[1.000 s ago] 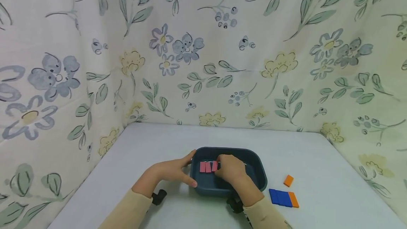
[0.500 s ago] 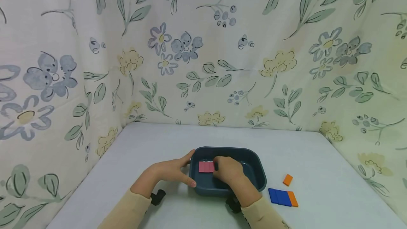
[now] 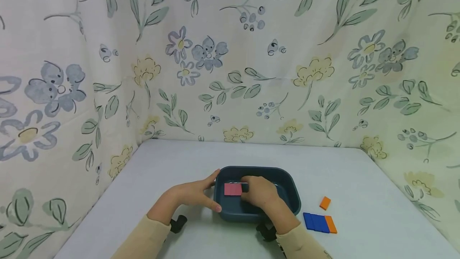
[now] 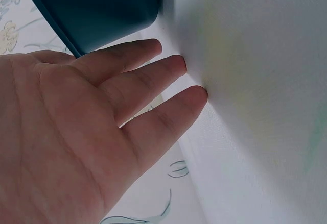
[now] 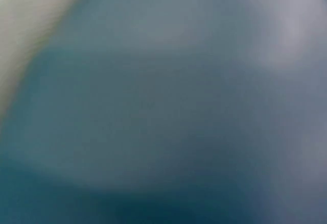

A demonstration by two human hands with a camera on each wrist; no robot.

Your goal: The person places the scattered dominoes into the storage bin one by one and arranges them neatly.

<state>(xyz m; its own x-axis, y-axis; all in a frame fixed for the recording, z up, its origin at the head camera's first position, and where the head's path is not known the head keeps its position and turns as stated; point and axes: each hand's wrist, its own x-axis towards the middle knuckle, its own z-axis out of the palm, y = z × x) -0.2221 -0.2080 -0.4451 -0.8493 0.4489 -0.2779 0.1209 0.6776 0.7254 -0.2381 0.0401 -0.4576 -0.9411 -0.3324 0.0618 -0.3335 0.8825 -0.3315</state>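
In the head view, pink pieces (image 3: 232, 189) lie side by side against each other in the left part of a dark blue bin (image 3: 251, 218). My right hand (image 3: 263, 193) is inside the bin just right of them, thumb and forefinger apart with a dark gap between; its other fingers are hidden. My left hand (image 3: 190, 194) spreads its fingers and thumb along the bin's left side. The left wrist view shows the left hand (image 4: 102, 112) with extended fingers beside the bin (image 4: 102, 15). The right wrist view is a blur of bluish surface (image 5: 153, 106).
Right of the bin, blue pieces (image 3: 316, 223) lie in a row with an orange piece (image 3: 331, 224) at their right end. Another orange piece (image 3: 325, 203) lies behind them on the white table (image 3: 179, 153). Floral cloth (image 3: 237, 103) hangs around the table's back and sides.
The rightmost pink piece has moved left against the others. My right hand has let go of it, its thumb and forefinger now apart. The left hand has stayed beside the bin.
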